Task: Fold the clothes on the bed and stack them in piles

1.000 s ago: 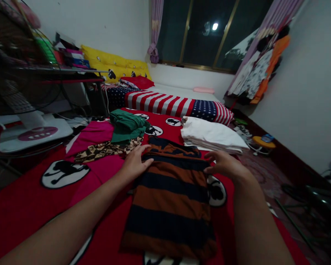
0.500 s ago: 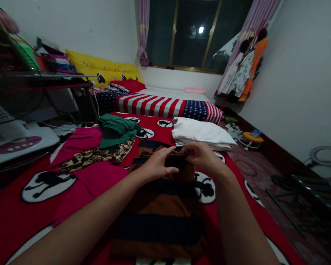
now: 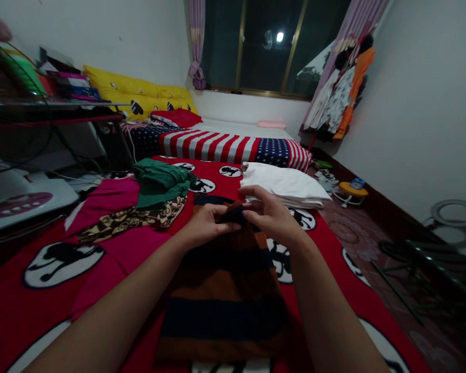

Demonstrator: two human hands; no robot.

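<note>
A brown and navy striped garment (image 3: pixel 225 295) lies flat on the red bedspread (image 3: pixel 31 305) in front of me. My left hand (image 3: pixel 204 225) and my right hand (image 3: pixel 267 212) meet at its far end. Both pinch a dark fold of the garment and lift it slightly off the bed. Their fingertips almost touch over the fold.
A folded white stack (image 3: pixel 283 184) lies just beyond my right hand. A green garment (image 3: pixel 159 181), a leopard-print cloth (image 3: pixel 132 220) and pink fabric (image 3: pixel 108 197) sit to the left. A stars-and-stripes blanket (image 3: pixel 233 145) lies farther back. A fan base (image 3: pixel 19 199) stands at left.
My hands moved from the garment's two far corners to its middle, closed on the dark fold and raised it a little.
</note>
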